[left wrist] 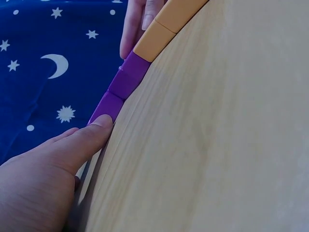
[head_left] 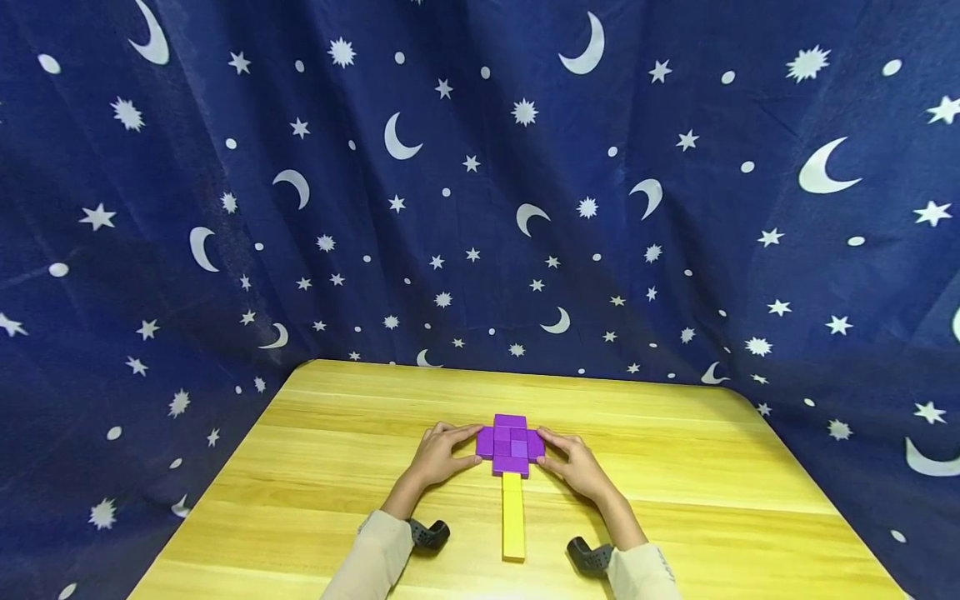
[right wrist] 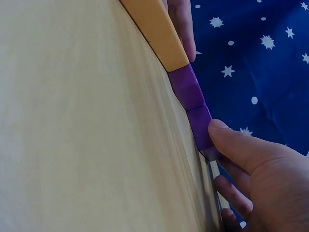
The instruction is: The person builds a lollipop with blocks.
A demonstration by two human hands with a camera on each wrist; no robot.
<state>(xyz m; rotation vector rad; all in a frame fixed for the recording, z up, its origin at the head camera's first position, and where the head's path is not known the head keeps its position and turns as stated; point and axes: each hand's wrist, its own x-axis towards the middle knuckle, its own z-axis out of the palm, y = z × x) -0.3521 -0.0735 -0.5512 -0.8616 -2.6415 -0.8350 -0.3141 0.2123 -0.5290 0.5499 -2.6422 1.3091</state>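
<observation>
Several purple blocks lie flat together in a cross-shaped cluster on the table, with lighter purple squares in its middle. A straight strip of yellow blocks runs from the cluster toward the near edge. At the cluster's left side my left hand pinches the left purple block between thumb and index finger. My right hand does likewise with the right purple block. The left wrist view shows the left thumb against a purple block's end; in the right wrist view, the right thumb touches purple too.
The wooden table extends around the blocks on all sides. A dark blue curtain with moons and stars hangs behind and beside it. Black wrist-worn devices sit near both sleeves, over the table.
</observation>
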